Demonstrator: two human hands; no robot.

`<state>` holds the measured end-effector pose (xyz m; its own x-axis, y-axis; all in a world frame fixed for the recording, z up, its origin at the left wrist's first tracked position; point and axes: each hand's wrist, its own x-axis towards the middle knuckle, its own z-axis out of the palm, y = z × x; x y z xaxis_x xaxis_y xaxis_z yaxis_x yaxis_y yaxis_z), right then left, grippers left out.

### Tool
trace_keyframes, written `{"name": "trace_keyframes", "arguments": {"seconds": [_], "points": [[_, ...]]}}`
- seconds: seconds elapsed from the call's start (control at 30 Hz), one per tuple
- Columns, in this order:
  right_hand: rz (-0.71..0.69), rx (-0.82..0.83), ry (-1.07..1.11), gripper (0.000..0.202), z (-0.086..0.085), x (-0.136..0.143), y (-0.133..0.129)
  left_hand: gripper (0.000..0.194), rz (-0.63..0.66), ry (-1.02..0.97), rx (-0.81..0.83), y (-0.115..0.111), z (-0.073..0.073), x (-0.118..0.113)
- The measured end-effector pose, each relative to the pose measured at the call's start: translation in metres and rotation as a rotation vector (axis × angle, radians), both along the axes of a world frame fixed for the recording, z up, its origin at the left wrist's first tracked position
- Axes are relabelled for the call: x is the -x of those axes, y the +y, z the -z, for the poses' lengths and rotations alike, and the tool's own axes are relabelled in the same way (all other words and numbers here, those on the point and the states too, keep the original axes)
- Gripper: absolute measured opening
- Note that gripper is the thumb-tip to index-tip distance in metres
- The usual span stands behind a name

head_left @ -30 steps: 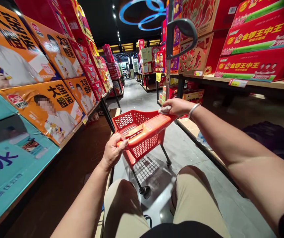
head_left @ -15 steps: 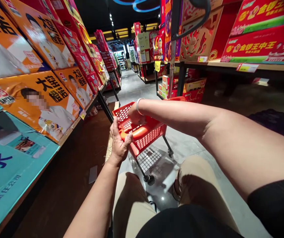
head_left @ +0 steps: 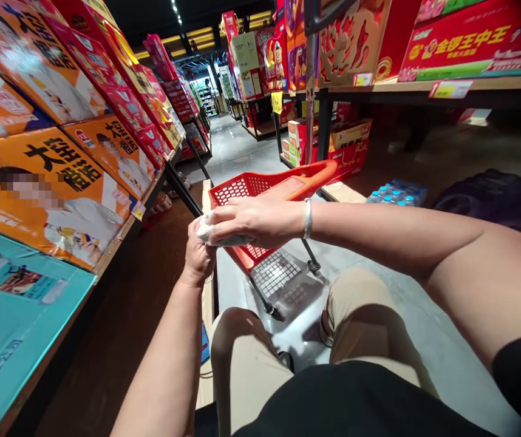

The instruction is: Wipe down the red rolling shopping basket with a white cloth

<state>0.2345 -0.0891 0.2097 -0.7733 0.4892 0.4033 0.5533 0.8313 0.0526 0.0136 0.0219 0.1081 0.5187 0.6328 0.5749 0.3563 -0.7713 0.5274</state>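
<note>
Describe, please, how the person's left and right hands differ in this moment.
The right hand grips a pale cloth; the left hand is partly hidden behind it.
The right hand has a light bracelet at its wrist; the left hand has none.
The right hand points leftward; the left hand, forward.
Both are gloveless, close together at the cart.

The cart (head_left: pixel 283 185) is smooth plastic with a soft sheen. At its near end, the rag (head_left: pixel 203 230) looks like crumpled, matt cloth and the bangle (head_left: pixel 307 218) like shiny metal. Left of the cart, the boxes (head_left: pixel 78 176) have a glossy printed finish; around its wheels, the floor (head_left: pixel 333 258) is smooth and reflective.
</note>
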Motion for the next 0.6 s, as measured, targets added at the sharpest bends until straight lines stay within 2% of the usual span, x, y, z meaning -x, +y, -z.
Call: {"name": "trace_keyframes", "arguments": {"seconds": [0.1, 0.23, 0.33, 0.4, 0.43, 0.5, 0.6], "points": [[0.059, -0.101, -0.03, 0.032, 0.015, -0.035, -0.01, 0.068, 0.058, -0.003, -0.065, -0.002, -0.012, 0.005], [0.222, -0.132, 0.058, 0.028, 0.03, -0.099, -0.025, 0.049, 0.102, -0.027, 0.014, -0.005, -0.028, 0.012], [0.428, -0.093, 0.164, 0.029, 0.041, -0.147, -0.037, 0.042, 0.083, 0.036, -0.001, -0.003, -0.037, 0.021], [0.586, -0.078, 0.258, 0.03, 0.048, -0.167, -0.043, 0.039, 0.011, 0.097, -0.065, -0.004, -0.044, 0.022], [0.654, -0.086, 0.309, 0.031, 0.052, -0.17, -0.044, 0.038, -0.036, 0.115, -0.112, -0.008, -0.047, 0.018], [0.733, -0.143, 0.384, 0.033, 0.058, -0.158, -0.043, 0.04, -0.106, 0.115, -0.216, -0.02, -0.056, 0.001], [0.67, -0.269, 0.376, 0.032, 0.067, -0.11, -0.038, 0.053, -0.09, 0.138, -0.333, -0.043, -0.066, -0.042]]}}
